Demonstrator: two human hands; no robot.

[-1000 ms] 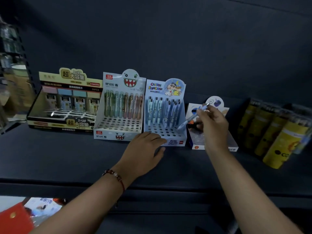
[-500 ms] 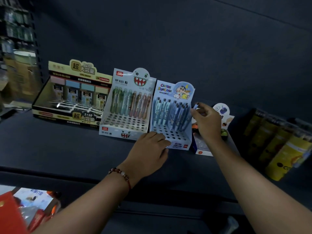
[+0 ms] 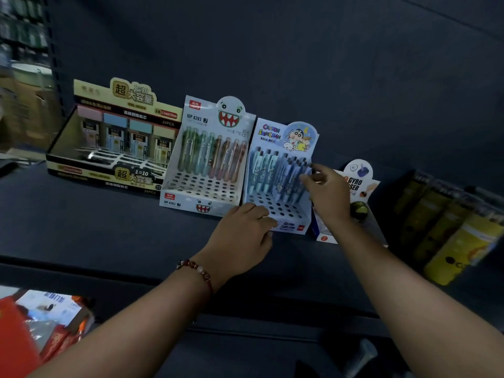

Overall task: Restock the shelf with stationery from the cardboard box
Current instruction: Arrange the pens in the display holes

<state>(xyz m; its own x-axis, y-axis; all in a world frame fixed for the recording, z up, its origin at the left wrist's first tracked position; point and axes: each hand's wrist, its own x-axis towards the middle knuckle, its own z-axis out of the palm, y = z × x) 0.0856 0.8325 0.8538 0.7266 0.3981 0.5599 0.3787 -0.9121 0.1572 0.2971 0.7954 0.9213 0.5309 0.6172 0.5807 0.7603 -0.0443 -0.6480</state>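
Observation:
On the dark shelf point(image 3: 95, 230) stands a blue cartoon pen display box point(image 3: 281, 181) with several pens upright in its back rows. My left hand point(image 3: 242, 233) rests with straight fingers on the box's front lower edge. My right hand point(image 3: 327, 195) pinches the top of a blue pen point(image 3: 304, 181) standing at the box's right side. The cardboard box is out of sight.
Left of the blue box stand a white monster-face pen display point(image 3: 207, 159) and a yellow lead-refill box point(image 3: 114, 137). A gyro eraser box point(image 3: 360, 192) sits behind my right hand. Yellow tubes point(image 3: 450, 236) lie at the right. Red packs point(image 3: 32, 328) show lower left.
My right hand has carried the blue pen leftwards from above the eraser box down into the blue display box. My left hand stays on the box's front edge.

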